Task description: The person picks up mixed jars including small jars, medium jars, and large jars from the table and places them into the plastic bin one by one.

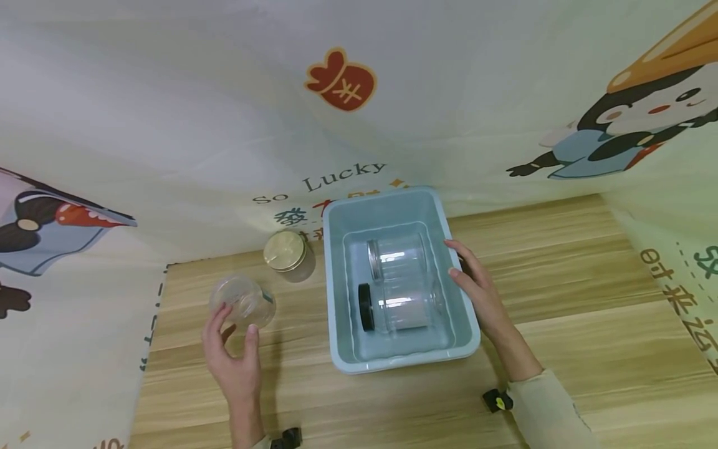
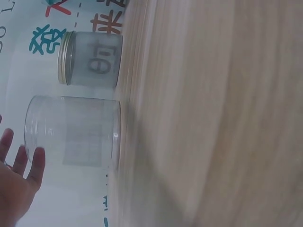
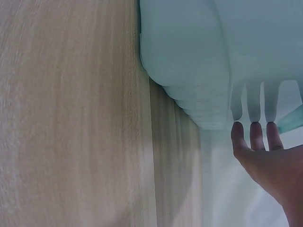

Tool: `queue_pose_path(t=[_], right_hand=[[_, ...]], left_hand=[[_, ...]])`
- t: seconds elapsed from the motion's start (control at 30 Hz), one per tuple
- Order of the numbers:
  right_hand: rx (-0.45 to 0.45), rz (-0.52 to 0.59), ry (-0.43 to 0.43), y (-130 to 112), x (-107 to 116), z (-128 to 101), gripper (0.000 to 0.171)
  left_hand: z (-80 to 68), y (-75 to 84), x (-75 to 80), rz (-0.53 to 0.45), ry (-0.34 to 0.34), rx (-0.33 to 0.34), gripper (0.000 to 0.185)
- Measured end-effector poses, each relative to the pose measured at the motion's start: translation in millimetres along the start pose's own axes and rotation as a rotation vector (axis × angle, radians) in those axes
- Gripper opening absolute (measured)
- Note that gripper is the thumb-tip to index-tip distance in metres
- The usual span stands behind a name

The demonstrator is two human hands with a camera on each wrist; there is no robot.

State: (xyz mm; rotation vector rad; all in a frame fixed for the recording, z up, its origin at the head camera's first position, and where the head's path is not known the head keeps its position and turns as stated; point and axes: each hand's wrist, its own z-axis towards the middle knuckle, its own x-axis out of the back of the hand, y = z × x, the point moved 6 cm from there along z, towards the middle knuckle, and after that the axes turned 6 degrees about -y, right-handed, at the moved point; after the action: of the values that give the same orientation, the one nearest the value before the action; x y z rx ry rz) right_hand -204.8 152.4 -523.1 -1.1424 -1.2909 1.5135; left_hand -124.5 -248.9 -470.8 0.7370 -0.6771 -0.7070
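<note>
Left hand [image 1: 235, 362] open, fingertips at clear jar [image 1: 242, 302]; right hand [image 1: 477, 293] flat against tub [image 1: 392, 365] holding two jars [image 1: 401, 284]

- A gold-lidded jar [image 1: 286, 254] stands upright beyond the left fingers [image 1: 215, 315], apart from them.
- A black-lidded jar [image 1: 398, 305] and a silver-rimmed jar [image 1: 395, 252] lie on their sides, just left of the right fingers [image 1: 457, 255].
- A wooden table [image 1: 561, 312] lies beneath all the fingers.
- A cartoon-printed cloth [image 1: 168, 125] hangs beyond them.

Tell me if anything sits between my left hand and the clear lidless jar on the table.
Nothing visible does. The left hand is right at the clear jar, fingers open beside it. The gold-lidded jar stands farther back, out of the way.
</note>
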Motion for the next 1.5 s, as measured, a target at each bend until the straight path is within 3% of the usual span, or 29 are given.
queue_pose_path(t=[0.17,0.37,0.43,0.6,0.67,1.0,1.5], right_hand=[[-0.035,-0.043,-0.019,-0.2,1.0,0.6,0.048],[-0.067,-0.074,-0.029,1.1,2.8,0.5,0.049],[-0.068,-0.079,-0.027,1.3,3.1,0.1,0.049],[-0.069,-0.087,-0.022,1.6,3.4,-0.9,0.049],[-0.069,-0.090,-0.019,1.4,3.3,-1.3,0.049],[-0.064,-0.092,-0.010,-1.1,2.0,-1.2,0.049],[-0.052,-0.122,-0.023,0.8,2.5,-1.3,0.049]], left_hand=[[0.3,-6.2,1.5,0.052,0.016,0.018,0.047],[-5.4,-40.6,3.8,0.092,0.019,0.038,0.050],[-4.7,-35.0,3.3,0.085,0.023,0.037,0.051],[-0.2,-4.2,0.2,0.070,0.043,0.042,0.050],[-0.3,-5.0,0.5,0.072,0.039,0.049,0.051],[-6.0,-53.7,8.2,0.097,0.035,0.070,0.064],[-2.9,-66.8,8.9,0.098,-0.017,0.127,0.069]])
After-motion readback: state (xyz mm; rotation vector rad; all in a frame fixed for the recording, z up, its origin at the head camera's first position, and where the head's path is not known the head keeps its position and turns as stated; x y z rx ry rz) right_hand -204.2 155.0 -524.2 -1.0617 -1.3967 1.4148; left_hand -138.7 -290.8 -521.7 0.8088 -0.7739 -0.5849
